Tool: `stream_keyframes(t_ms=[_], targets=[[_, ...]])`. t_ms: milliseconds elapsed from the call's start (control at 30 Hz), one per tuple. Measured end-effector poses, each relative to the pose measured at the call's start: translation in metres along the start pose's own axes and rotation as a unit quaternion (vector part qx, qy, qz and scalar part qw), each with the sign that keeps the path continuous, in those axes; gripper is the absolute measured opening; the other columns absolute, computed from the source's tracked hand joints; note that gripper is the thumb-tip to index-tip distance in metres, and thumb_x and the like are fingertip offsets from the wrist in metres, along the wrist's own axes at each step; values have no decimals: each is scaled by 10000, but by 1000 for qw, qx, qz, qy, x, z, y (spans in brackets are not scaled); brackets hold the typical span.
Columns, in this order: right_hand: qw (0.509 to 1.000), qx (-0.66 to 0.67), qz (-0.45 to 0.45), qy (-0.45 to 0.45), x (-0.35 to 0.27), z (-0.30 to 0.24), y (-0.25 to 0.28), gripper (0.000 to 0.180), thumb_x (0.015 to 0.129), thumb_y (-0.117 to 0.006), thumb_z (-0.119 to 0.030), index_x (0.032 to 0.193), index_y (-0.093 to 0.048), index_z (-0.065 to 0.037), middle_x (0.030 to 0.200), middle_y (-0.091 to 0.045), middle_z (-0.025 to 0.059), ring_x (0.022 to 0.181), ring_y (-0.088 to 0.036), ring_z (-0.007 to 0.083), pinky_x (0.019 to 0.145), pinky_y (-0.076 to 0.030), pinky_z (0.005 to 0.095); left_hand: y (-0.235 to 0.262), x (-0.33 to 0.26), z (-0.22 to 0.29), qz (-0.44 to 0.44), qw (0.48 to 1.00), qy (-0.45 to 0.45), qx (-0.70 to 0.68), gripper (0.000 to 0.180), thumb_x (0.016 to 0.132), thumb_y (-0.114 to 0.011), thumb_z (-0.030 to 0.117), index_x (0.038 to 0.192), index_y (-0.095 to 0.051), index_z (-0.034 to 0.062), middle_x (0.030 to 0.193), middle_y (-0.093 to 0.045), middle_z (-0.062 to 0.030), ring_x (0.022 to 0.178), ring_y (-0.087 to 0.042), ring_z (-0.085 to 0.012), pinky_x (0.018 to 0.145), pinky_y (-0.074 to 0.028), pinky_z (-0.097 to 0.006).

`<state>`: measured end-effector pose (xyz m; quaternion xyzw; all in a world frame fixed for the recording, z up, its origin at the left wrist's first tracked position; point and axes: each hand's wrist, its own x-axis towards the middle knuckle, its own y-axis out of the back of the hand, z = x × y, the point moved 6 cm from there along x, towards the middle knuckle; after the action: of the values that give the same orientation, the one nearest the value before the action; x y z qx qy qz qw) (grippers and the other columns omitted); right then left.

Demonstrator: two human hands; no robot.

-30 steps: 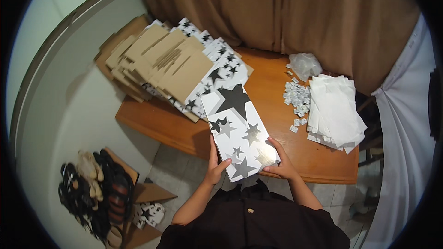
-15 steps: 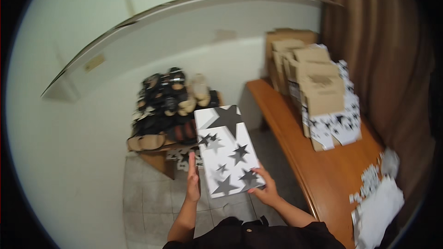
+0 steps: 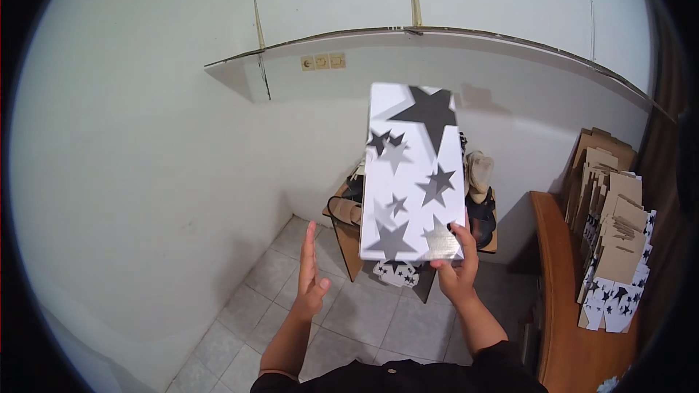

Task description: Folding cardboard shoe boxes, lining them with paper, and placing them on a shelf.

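Observation:
A white box printed with black and grey stars is held up in front of me, its long side upright. My right hand grips its lower right corner, thumb on the front face and fingers behind. To the left of the box, apart from it, my left hand is raised with its fingers stretched straight and nothing in it. Behind the box stands a small wooden table bearing sandals and shoes, most of them hidden by the box.
On the right, a wooden bench carries a stack of folded cardboard boxes. A shelf on brackets runs along the wall above. Star-patterned card lies under the small table. Grey tiles cover the floor.
My view has turned left, so the bench now sits farther right. The star box has risen and now covers most of the shoes. My left hand stays apart from it.

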<state>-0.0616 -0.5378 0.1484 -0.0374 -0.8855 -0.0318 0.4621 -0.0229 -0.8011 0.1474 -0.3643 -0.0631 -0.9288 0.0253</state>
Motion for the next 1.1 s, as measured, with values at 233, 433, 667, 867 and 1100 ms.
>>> stream_keyframes(t_ms=[233,433,667,867,1100], targets=[[998,-18,-9,64,30,-8,-45,640,698,-770,-125,1223,-445,41,1407,-285,318,1314,-326,349,1034,-291,373,7,70,-14,-71,994,-74,-45,957,795,-544,493,1436,-73,-39,1512,-69,-190,1404,-51,-296,1116,-25,-405],[983,-148,65,89,47,-15,7,633,720,-769,-170,1227,-446,27,1400,-310,306,1303,-350,354,1032,-303,384,-55,127,-32,-170,974,-149,-33,1086,698,-708,427,1439,-56,-25,1494,-119,-218,1389,-136,-326,1111,-118,-415],[949,-269,112,122,75,-37,125,691,759,-732,-334,1265,-418,16,1411,-291,301,1314,-330,348,1047,-276,391,-192,166,-21,-209,961,-173,-53,1025,698,-781,189,1447,-102,21,1462,-249,-180,1332,-301,-298,1070,-263,-386],[914,-339,108,195,99,-54,249,732,754,-728,-373,1289,-397,1,1411,-283,305,1321,-317,345,1045,-286,398,-329,190,13,-231,931,-279,-50,804,766,-696,98,1414,-233,-8,1426,-315,-213,1296,-359,-342,1050,-313,-368],[873,-361,147,292,133,-46,387,581,745,-755,-324,1141,-446,-30,1312,-384,231,1188,-430,298,976,-371,384,-488,205,14,-186,932,-256,-176,769,797,-633,23,1432,-199,13,1430,-324,-197,1293,-378,-314,1045,-324,-360]])
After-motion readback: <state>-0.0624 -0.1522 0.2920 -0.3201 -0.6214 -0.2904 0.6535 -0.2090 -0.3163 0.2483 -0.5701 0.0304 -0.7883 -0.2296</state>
